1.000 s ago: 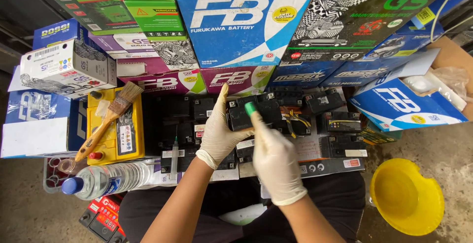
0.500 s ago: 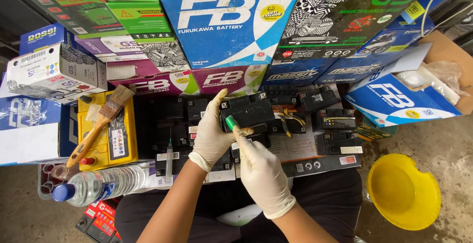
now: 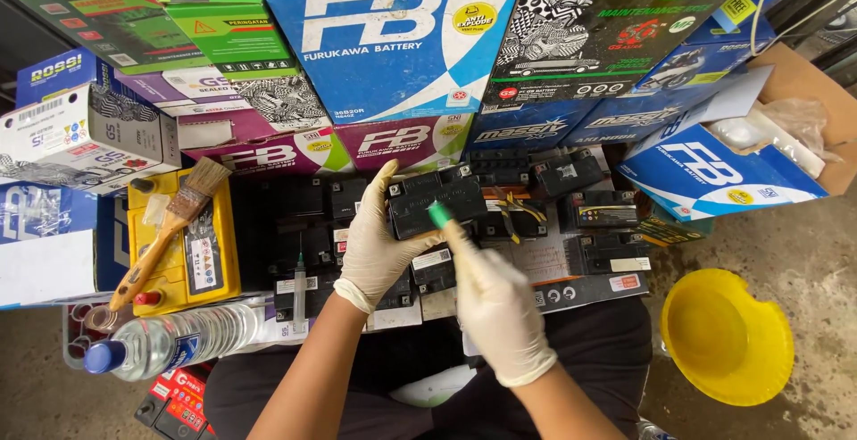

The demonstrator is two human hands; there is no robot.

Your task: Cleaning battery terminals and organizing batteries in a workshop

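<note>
At the bottom centre of the frame, two bare forearms rise from a dark lap into white gloves. The right hand (image 3: 500, 302), low centre-right, is closed around a green-tipped brush (image 3: 444, 221) whose tip touches a small black battery (image 3: 439, 201). The left hand (image 3: 375, 244), just left of centre, is clamped on that battery's left end, holding it tilted above rows of similar black batteries (image 3: 598, 226) in mid-frame.

At lower left a clear water bottle (image 3: 174, 340) with a blue cap lies on its side. Above it a paintbrush (image 3: 165, 230) rests slantwise on a yellow battery (image 3: 201, 253), and a syringe (image 3: 299, 284) lies upright in the picture beside it. At lower right a yellow funnel (image 3: 728, 337) sits on bare grey concrete floor (image 3: 803, 261), the only open ground. Across the top, stacked cartons close the far edge: green boxes (image 3: 232, 20) upper left, a large blue-and-white box (image 3: 393, 38) centre, a black patterned box (image 3: 625, 20) upper right, purple boxes (image 3: 286, 150) below.
</note>
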